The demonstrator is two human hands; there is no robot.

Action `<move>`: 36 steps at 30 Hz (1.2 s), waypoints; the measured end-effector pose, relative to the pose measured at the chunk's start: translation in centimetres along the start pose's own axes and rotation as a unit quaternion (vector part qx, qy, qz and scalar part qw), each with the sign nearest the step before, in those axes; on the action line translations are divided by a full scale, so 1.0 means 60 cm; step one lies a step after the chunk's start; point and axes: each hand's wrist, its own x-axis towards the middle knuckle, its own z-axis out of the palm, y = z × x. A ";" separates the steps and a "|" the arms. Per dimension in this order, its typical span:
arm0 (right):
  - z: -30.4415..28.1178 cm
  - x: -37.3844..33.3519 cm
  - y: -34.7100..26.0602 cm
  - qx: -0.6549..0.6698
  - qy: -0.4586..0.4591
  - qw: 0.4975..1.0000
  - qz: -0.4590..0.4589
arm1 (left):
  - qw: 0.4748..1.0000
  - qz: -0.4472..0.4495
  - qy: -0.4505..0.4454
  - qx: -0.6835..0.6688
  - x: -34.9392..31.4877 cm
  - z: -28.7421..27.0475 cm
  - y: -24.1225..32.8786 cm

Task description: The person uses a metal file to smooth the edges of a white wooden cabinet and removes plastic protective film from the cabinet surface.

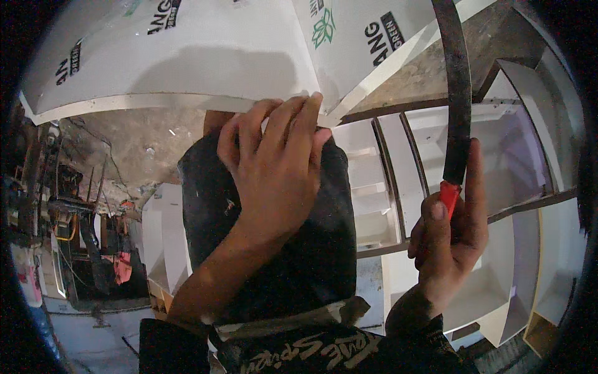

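My left hand (277,149) rests on the front edge of a white panel box (212,75), close to its inner corner. Its fingers are spread and bent over the edge, and the thumb sits apart beside them. On the right, my right hand (451,237) is closed around a red piece (449,198) that looks like a tool handle, partly hidden by the fingers. From that red piece a long, dark, slightly curved strip (458,93) runs up past the top of the view. My right index finger lies straight along the strip's lower end.
White cabinet carcasses with dark edges (389,181) stand at the right, some with dividers. More pale boxes (486,299) lie nearer at lower right. Cluttered tools and cables (87,218) fill the left side. Bare concrete floor (134,140) shows below the panel box.
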 end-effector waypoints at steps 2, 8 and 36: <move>0.003 0.000 -0.002 0.004 0.002 1.000 -0.009 | 1.000 0.024 0.007 -0.011 0.022 0.001 -0.009; 0.002 -0.004 -0.028 0.071 0.020 0.996 0.041 | 0.985 0.054 0.017 -0.163 0.068 0.030 -0.038; -0.053 0.018 -0.004 0.032 0.001 0.999 0.009 | 0.981 0.022 0.074 0.176 0.203 -0.002 -0.134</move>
